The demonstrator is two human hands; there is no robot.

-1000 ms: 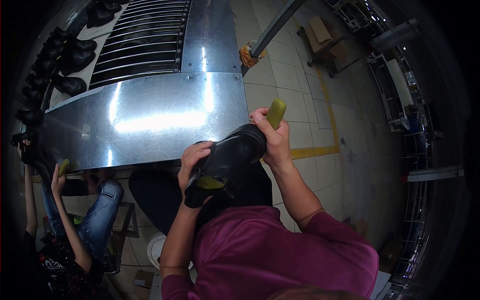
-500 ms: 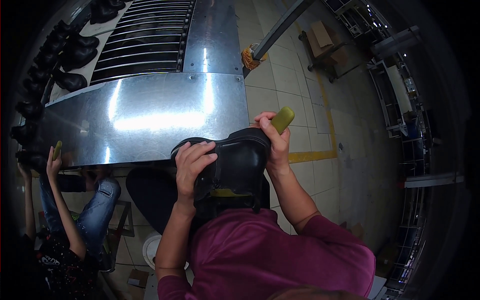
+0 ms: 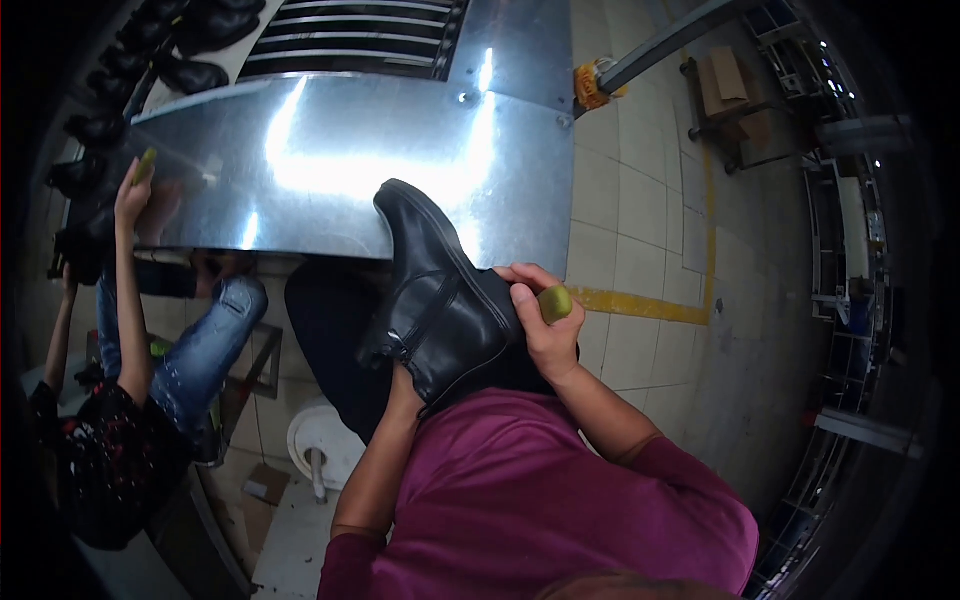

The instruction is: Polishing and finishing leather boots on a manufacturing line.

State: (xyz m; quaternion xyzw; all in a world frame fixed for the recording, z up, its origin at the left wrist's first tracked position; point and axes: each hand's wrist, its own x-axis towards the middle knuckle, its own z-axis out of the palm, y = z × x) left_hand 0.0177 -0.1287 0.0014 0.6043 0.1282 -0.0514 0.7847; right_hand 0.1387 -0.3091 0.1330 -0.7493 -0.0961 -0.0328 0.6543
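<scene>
Right fingers point(image 3: 529, 310) curl around a green handle point(image 3: 556, 303); just left of them, a black boot point(image 3: 450, 320) points toward the metal table point(image 3: 225, 190) beyond. The boot hides the left fingers, whose grip I cannot tell.

Boot point(image 3: 430, 300): was black throughout, with pale sheen along the leather. Hand tool point(image 3: 555, 303): was olive green (the yellowish sort). Shirt point(image 3: 560, 490): was plain magenta-purple. Worktop point(image 3: 350, 215): was silver-grey, streaked with white glare. Co-worker's jeans point(image 3: 215, 340): were blue, faded in patches. Co-worker's top point(image 3: 125, 460): was black, flecked with pale and reddish spots. Floor tiles point(image 3: 640, 190): were beige, gridded by darker joints. Floor stripe point(image 3: 640, 306): was yellow.
</scene>
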